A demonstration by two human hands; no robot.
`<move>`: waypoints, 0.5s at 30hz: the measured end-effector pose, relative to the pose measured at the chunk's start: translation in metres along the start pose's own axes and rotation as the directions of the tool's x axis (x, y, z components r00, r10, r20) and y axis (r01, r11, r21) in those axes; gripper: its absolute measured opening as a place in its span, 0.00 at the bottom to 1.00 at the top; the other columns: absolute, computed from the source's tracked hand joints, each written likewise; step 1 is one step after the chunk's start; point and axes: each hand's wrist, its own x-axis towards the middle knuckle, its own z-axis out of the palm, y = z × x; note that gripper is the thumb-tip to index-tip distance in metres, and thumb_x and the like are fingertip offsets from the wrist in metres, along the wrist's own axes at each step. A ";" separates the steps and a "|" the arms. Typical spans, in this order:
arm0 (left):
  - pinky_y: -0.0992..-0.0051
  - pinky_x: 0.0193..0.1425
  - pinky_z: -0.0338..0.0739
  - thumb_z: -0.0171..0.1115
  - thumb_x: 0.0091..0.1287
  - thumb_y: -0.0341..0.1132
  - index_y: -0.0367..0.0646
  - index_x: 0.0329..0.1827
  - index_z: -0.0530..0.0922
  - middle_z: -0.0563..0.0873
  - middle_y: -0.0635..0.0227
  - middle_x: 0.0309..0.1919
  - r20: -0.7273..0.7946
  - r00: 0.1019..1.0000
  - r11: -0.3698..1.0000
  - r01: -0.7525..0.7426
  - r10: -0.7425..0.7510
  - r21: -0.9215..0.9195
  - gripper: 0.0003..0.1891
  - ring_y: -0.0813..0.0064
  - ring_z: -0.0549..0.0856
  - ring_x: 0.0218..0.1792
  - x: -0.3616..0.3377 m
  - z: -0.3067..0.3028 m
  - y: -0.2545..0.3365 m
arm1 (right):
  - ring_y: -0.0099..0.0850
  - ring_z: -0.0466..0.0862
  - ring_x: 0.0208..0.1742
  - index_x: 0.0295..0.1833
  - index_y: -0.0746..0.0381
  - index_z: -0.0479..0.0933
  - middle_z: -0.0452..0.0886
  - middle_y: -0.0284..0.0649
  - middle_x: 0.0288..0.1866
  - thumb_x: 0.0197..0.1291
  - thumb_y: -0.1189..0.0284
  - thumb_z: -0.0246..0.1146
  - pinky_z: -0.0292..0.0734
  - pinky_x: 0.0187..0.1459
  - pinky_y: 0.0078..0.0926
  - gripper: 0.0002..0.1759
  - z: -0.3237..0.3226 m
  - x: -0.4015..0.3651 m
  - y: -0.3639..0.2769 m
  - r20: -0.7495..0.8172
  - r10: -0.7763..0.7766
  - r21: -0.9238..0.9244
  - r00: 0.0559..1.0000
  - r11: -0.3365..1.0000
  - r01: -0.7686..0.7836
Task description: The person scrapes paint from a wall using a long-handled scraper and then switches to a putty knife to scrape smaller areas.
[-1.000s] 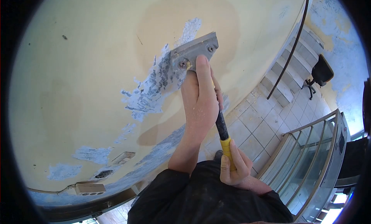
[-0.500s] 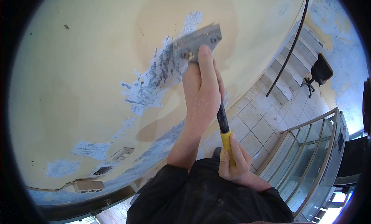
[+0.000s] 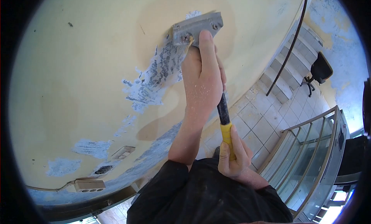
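A long-handled wall scraper [image 3: 198, 28] has a wide grey metal head, a black shaft and a yellow grip. Its head lies against the cream-painted wall [image 3: 96, 61], at the upper end of a bare bluish-grey patch [image 3: 154, 79] with ragged paint edges. My left hand [image 3: 203, 71] is closed around the shaft just below the head, thumb pressed on the metal. Pale flecks dot that hand and forearm. Lower down, my right hand [image 3: 235, 156] wraps the yellow grip. The blade edge itself is partly hidden against the wall.
A socket box [image 3: 89, 186] and cable run low along the wall, near a hole [image 3: 103, 170]. To the right are a glass-paned metal frame [image 3: 309, 158], tiled floor, steps [image 3: 288, 73], an office chair [image 3: 320, 67] and a dark hanging pole [image 3: 288, 50].
The scraper head has slid up the wall, carried by both hands. More of the bare patch shows below it, and less above.
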 end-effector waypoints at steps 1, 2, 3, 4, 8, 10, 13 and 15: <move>0.77 0.13 0.61 0.43 0.84 0.53 0.42 0.28 0.71 0.69 0.73 0.08 0.002 1.000 1.000 -0.003 0.003 0.004 0.28 0.80 0.69 0.07 0.000 0.000 0.001 | 0.32 0.79 0.22 0.69 0.79 0.74 0.81 0.49 0.28 0.62 0.85 0.63 0.74 0.26 0.25 0.28 0.001 0.001 -0.001 -0.002 0.003 -0.001 1.000 1.000 -0.003; 0.77 0.13 0.61 0.44 0.84 0.53 0.42 0.29 0.71 0.69 0.73 0.08 0.001 1.000 1.000 -0.006 0.006 0.000 0.28 0.80 0.69 0.07 0.000 0.000 0.001 | 0.32 0.79 0.22 0.69 0.79 0.73 0.81 0.49 0.29 0.62 0.85 0.63 0.74 0.26 0.25 0.28 0.002 0.002 -0.001 -0.006 0.005 -0.003 1.000 1.000 -0.005; 0.77 0.13 0.60 0.44 0.84 0.54 0.42 0.29 0.71 0.69 0.73 0.08 0.003 1.000 1.000 -0.010 0.010 -0.006 0.28 0.81 0.69 0.07 0.000 0.000 0.001 | 0.32 0.79 0.22 0.69 0.79 0.73 0.81 0.49 0.29 0.62 0.85 0.63 0.74 0.26 0.25 0.28 0.001 0.001 -0.001 -0.013 0.002 -0.003 1.000 1.000 -0.002; 0.77 0.13 0.60 0.44 0.84 0.54 0.42 0.29 0.71 0.69 0.73 0.08 0.008 1.000 1.000 -0.015 0.015 -0.007 0.28 0.81 0.69 0.07 -0.003 -0.003 -0.003 | 0.32 0.79 0.22 0.69 0.79 0.73 0.81 0.49 0.29 0.62 0.85 0.63 0.74 0.26 0.25 0.28 -0.002 -0.003 0.000 0.018 0.002 0.002 1.000 1.000 -0.002; 0.77 0.13 0.60 0.44 0.84 0.54 0.42 0.29 0.71 0.70 0.73 0.09 -0.016 1.000 1.000 0.012 -0.013 -0.024 0.28 0.81 0.69 0.07 -0.009 -0.010 -0.013 | 0.32 0.79 0.22 0.69 0.79 0.73 0.80 0.49 0.28 0.62 0.86 0.64 0.74 0.26 0.24 0.28 -0.004 -0.015 0.006 0.050 0.007 0.009 0.999 1.000 -0.007; 0.78 0.13 0.59 0.44 0.84 0.54 0.42 0.29 0.71 0.69 0.73 0.09 -0.017 0.999 0.999 0.028 -0.028 -0.021 0.28 0.81 0.69 0.07 -0.011 -0.011 -0.013 | 0.32 0.79 0.22 0.69 0.79 0.73 0.80 0.49 0.28 0.62 0.86 0.64 0.74 0.26 0.24 0.28 -0.001 -0.010 -0.001 0.035 0.019 0.003 0.999 1.000 -0.019; 0.77 0.14 0.63 0.45 0.82 0.57 0.42 0.35 0.73 0.71 0.70 0.10 0.005 1.000 1.000 0.024 -0.024 -0.006 0.27 0.78 0.70 0.09 -0.004 -0.006 -0.005 | 0.33 0.80 0.22 0.68 0.79 0.74 0.81 0.50 0.29 0.61 0.86 0.64 0.74 0.26 0.25 0.28 0.002 -0.001 0.003 0.007 0.011 0.009 1.000 1.000 -0.012; 0.77 0.14 0.63 0.45 0.82 0.57 0.42 0.35 0.73 0.71 0.70 0.10 -0.025 1.000 1.000 0.011 -0.010 0.014 0.27 0.78 0.70 0.08 -0.004 -0.004 -0.006 | 0.33 0.80 0.22 0.68 0.79 0.74 0.81 0.50 0.29 0.61 0.86 0.64 0.74 0.26 0.25 0.28 0.001 -0.004 0.007 -0.001 0.012 0.013 1.000 1.000 -0.012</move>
